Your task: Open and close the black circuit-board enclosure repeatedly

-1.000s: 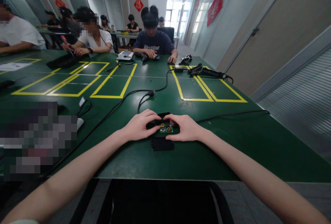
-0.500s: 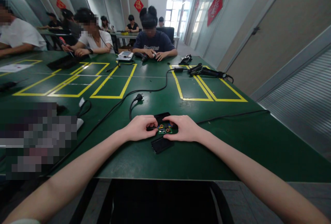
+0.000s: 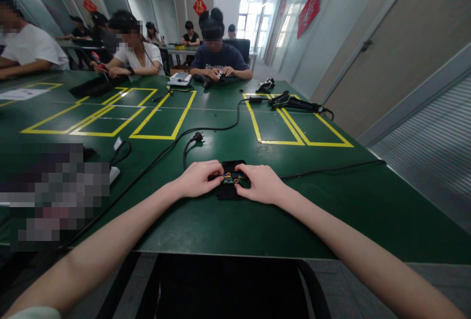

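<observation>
Between my hands is a small green circuit board (image 3: 229,180) with orange ring-shaped coils and coloured wires. My left hand (image 3: 200,178) pinches its left end, fingers closed near a black cable. From the right, my right hand (image 3: 263,181) grips the other end between thumb and fingers. One black plastic case half (image 3: 234,164) shows just beyond the board, and the other black case half (image 3: 227,193) shows on the near side, partly under the board and fingers. Whether the board rests inside a half is unclear.
A black power plug (image 3: 197,137) on a short cord lies beyond my left hand. A long black cable (image 3: 162,149) crosses the green table (image 3: 176,230). Yellow tape rectangles, a black tool (image 3: 300,104) and a white device (image 3: 179,79) lie farther off. Several people sit across the table.
The near case half has moved up against the board and now lies partly under it. Both hands have shifted slightly, still holding the board.
</observation>
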The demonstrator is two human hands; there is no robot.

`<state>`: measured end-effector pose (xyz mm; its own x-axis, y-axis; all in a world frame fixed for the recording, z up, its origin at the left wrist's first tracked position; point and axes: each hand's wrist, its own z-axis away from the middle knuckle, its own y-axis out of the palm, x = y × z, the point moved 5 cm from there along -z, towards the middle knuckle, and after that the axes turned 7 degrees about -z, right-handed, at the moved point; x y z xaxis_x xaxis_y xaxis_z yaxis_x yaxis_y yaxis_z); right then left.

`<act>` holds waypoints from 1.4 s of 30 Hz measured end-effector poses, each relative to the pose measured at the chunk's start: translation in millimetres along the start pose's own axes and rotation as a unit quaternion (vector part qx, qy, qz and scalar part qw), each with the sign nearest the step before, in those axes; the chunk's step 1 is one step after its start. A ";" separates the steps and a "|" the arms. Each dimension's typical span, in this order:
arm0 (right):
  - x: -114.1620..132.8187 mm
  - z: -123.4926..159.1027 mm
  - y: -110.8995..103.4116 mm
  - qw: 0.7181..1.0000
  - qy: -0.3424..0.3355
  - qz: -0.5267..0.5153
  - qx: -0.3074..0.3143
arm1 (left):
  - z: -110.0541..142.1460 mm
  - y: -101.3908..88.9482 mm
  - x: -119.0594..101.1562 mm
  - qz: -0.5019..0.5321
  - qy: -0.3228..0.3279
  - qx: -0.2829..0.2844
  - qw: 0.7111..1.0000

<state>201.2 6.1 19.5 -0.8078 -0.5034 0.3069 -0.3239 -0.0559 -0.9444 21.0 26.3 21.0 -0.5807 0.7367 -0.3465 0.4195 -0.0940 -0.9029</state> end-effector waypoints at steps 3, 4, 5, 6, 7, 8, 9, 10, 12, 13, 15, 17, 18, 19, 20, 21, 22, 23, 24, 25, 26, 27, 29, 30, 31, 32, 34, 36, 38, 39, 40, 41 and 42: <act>1.4 0.3 -0.1 1.000 0.013 0.005 0.006 | -0.6 -0.1 1.8 -0.005 -0.008 0.002 1.000; 1.6 0.5 -0.5 1.000 0.016 0.002 0.006 | -0.8 0.2 2.6 -0.004 -0.011 0.003 1.000; 1.3 0.7 -1.1 1.000 0.018 -0.006 0.006 | -0.9 0.6 3.7 -0.002 -0.015 0.007 1.000; 0.0 0.7 -2.0 1.000 0.020 -0.017 0.005 | -1.0 1.0 4.9 0.000 -0.019 0.010 1.000; -2.8 0.6 -3.2 0.999 0.024 -0.033 0.001 | -1.0 1.1 6.3 0.002 -0.024 0.012 1.000; -7.2 0.2 -5.0 0.998 0.030 -0.053 -0.005 | -1.0 0.9 8.0 0.002 -0.029 0.013 0.999; -13.3 -0.3 -7.3 0.996 0.039 -0.074 -0.017 | -0.9 0.4 9.7 0.001 -0.035 0.011 0.999; -20.4 -0.8 -10.0 0.994 0.046 -0.096 -0.032 | -0.8 -0.5 11.4 0.000 -0.041 0.007 0.999; -35.1 -1.8 -15.3 0.987 0.047 -0.141 -0.058 | -0.4 -3.1 13.7 0.001 -0.048 -0.008 0.999; -41.1 -2.1 -16.8 0.984 0.037 -0.166 -0.060 | -0.1 -4.2 14.0 0.006 -0.049 -0.015 0.999; -48.6 -2.3 -17.6 0.974 0.010 -0.224 -0.040 | 0.7 -5.7 12.7 0.024 -0.048 -0.026 0.998; -50.1 -1.5 -16.8 0.960 -0.009 -0.281 -0.006 | 1.8 -6.4 9.0 0.048 -0.043 -0.034 0.997; -49.0 -0.9 -16.4 0.952 -0.013 -0.305 0.009 | 2.4 -6.6 6.6 0.062 -0.039 -0.036 0.997; -47.1 -0.2 -16.0 0.945 -0.015 -0.325 0.023 | 3.0 -6.8 4.2 0.076 -0.035 -0.037 0.996; -44.6 0.5 -15.5 0.939 -0.016 -0.342 0.035 | 3.6 -7.1 2.0 0.089 -0.030 -0.036 0.995; -42.0 1.1 -14.9 0.933 -0.017 -0.356 0.048 | 4.2 -7.5 -0.1 0.101 -0.025 -0.033 0.994; -39.5 1.7 -14.0 0.928 -0.018 -0.367 0.060 | 4.7 -7.8 -1.7 0.111 -0.020 -0.029 0.993; -37.4 2.2 -12.7 0.924 -0.018 -0.375 0.072 | 5.2 -8.2 -2.8 0.119 -0.016 -0.025 0.992; -36.0 2.6 -11.3 0.921 -0.019 -0.379 0.084 | 5.6 -8.4 -3.4 0.123 -0.012 -0.020 0.992; -35.2 2.9 -9.6 0.920 -0.020 -0.379 0.094 | 5.8 -8.1 -3.5 0.125 -0.010 -0.012 0.992; -35.1 3.0 -8.0 0.921 -0.023 -0.376 0.102 | 5.9 -7.3 -3.2 0.125 -0.009 -0.002 0.992; -35.5 2.9 -6.7 0.923 -0.028 -0.368 0.105 | 5.9 -6.1 -2.5 0.121 -0.010 0.008 0.993; -37.6 1.7 -5.9 0.935 -0.039 -0.340 0.090 | 5.4 -4.3 0.6 0.100 -0.023 0.014 0.995; -39.1 0.7 -6.8 0.944 -0.044 -0.320 0.071 | 4.9 -4.0 2.9 0.083 -0.037 0.007 0.996; -40.6 -0.3 -8.1 0.952 -0.047 -0.299 0.048 | 4.4 -4.2 5.6 0.065 -0.054 -0.005 0.996; -42.0 -1.3 -9.6 0.959 -0.049 -0.277 0.025 | 3.9 -4.5 8.1 0.047 -0.071 -0.018 0.996; -44.1 -3.0 -11.5 0.969 -0.047 -0.244 -0.006 | 2.9 -5.0 11.5 0.020 -0.093 -0.040 0.995; -44.7 -4.2 -11.7 0.972 -0.047 -0.228 -0.016 | 1.8 -5.3 12.0 0.008 -0.087 -0.054 0.995; -44.5 -4.8 -11.0 0.974 -0.054 -0.222 -0.013 | 1.1 -5.8 11.3 0.010 -0.072 -0.063 0.995; -44.4 -5.0 -10.5 0.974 -0.057 -0.220 -0.009 | 1.0 -6.0 11.2 0.017 -0.069 -0.064 0.995; -44.4 -5.1 -10.0 0.974 -0.060 -0.220 -0.005 | 1.1 -6.1 11.4 0.026 -0.070 -0.062 0.995; -44.5 -5.1 -9.5 0.974 -0.062 -0.219 0.000 | 1.3 -5.9 11.9 0.036 -0.075 -0.057 0.995; -44.7 -5.1 -9.2 0.974 -0.064 -0.217 0.004 | 1.7 -5.6 12.4 0.047 -0.083 -0.052 0.994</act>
<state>237.8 33.5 15.1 -0.5277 -0.5345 0.6602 -0.6162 -0.2940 -0.7306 10.3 34.8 21.3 -0.6388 0.6072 -0.4725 0.5420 -0.0807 -0.8365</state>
